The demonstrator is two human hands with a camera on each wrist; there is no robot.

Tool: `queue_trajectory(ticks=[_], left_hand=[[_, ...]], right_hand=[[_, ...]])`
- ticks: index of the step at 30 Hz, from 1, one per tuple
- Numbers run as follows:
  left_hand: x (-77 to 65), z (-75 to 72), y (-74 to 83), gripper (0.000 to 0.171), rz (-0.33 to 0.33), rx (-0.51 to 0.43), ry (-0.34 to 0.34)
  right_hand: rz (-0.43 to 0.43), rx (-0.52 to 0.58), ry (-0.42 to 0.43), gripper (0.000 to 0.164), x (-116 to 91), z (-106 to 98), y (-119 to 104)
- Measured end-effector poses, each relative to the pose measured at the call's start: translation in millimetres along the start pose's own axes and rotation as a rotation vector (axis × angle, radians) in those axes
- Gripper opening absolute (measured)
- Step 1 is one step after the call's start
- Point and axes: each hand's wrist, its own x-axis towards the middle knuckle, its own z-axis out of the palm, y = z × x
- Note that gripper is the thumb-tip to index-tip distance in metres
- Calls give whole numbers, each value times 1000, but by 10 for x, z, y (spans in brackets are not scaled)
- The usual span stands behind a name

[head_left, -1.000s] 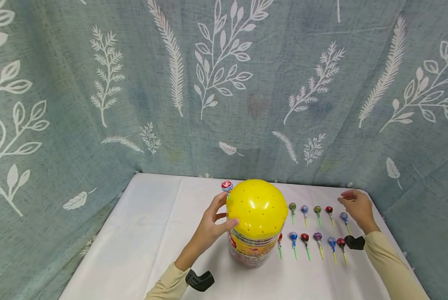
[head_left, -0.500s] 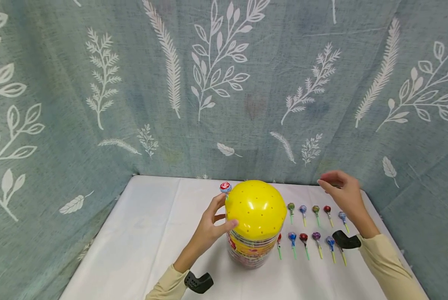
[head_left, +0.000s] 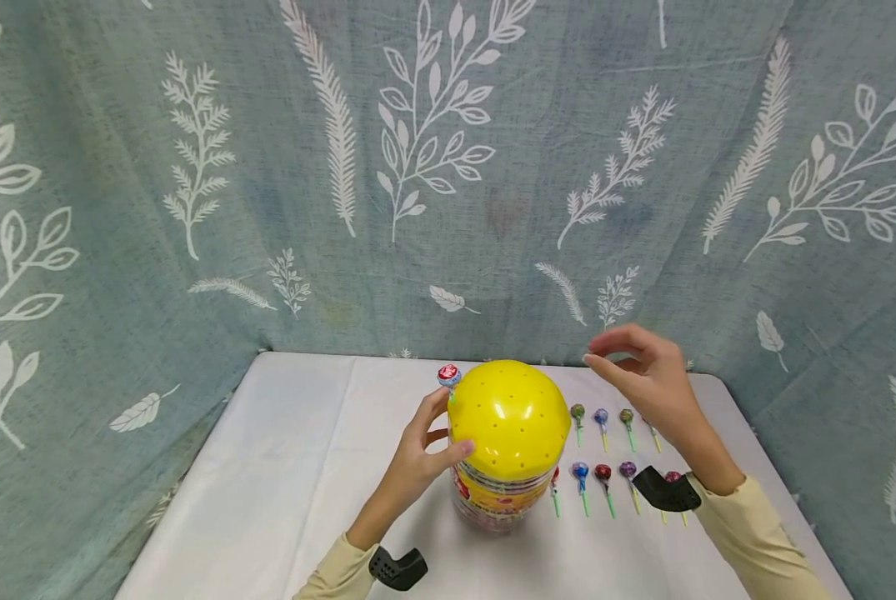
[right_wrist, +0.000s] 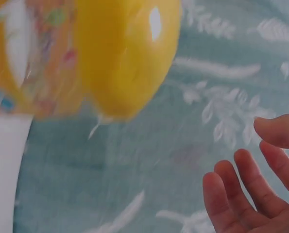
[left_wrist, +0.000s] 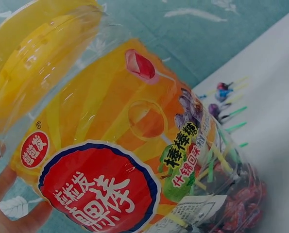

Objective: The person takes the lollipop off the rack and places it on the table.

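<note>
A clear plastic lollipop jar [head_left: 498,498] with an orange printed label stands upright on the table, topped by a domed yellow lid [head_left: 509,417] dotted with small holes. My left hand [head_left: 414,454] holds it from the left side, thumb on the lid's edge. One lollipop [head_left: 448,375], red and light blue, stands up at the lid's far left edge, above my left fingertips; its stick is mostly hidden. Wrapped lollipops show inside the jar in the left wrist view. My right hand [head_left: 653,379] hovers in the air right of the lid, fingers loosely bent, nothing held.
Two rows of loose lollipops [head_left: 603,473] lie on the white table [head_left: 297,492] right of the jar, partly hidden by my right forearm. A patterned green cloth [head_left: 327,200] hangs behind and at both sides. A black wrist mount [head_left: 398,568] sits at my left cuff.
My right hand has risen from over the right end of the lollipop rows and moved left toward the jar. My left hand keeps its hold on the jar.
</note>
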Motion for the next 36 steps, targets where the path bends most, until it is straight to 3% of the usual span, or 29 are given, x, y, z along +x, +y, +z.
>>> queue_trajectory(ticks=[8, 17, 29, 36], left_hand=[[-15, 9, -26, 67, 44, 7, 7], [-2, 11, 1, 67, 21, 6, -7], [2, -12, 20, 65, 23, 7, -5], [8, -5, 46, 67, 40, -12, -22]], right_hand=[[-36, 33, -94, 18, 1, 312, -274], [-51, 65, -138, 22, 56, 648, -456], [-18, 119, -181, 30, 134, 982, -562], [46, 90, -272, 36, 153, 1171, -536]])
